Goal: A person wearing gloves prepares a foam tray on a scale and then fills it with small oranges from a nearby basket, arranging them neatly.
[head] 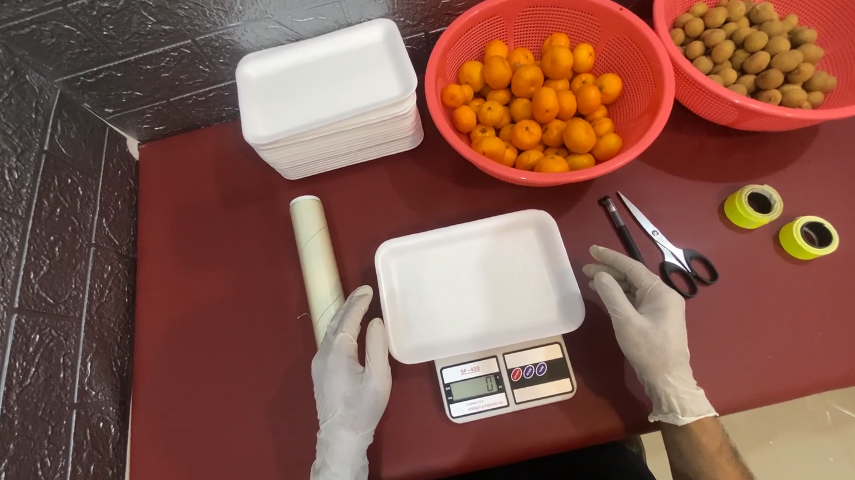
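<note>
An empty white foam tray (476, 282) lies on a small digital kitchen scale (505, 378) at the front middle of the dark red table. My left hand (350, 376), in a white glove, rests flat on the table just left of the tray, fingers apart, holding nothing. My right hand (644, 320), also gloved, lies open just right of the tray, close to its edge. Behind the tray stands a red basket of small oranges (547, 86), and another red basket of brown fruits (760, 41) sits at the back right.
A stack of white foam trays (330, 101) stands at the back left. A roll of cling film (316, 265) lies by my left hand. A black pen (622, 228), scissors (670, 243) and two yellow tape rolls (754, 205) (809, 236) lie to the right. A dark textured wall borders the table.
</note>
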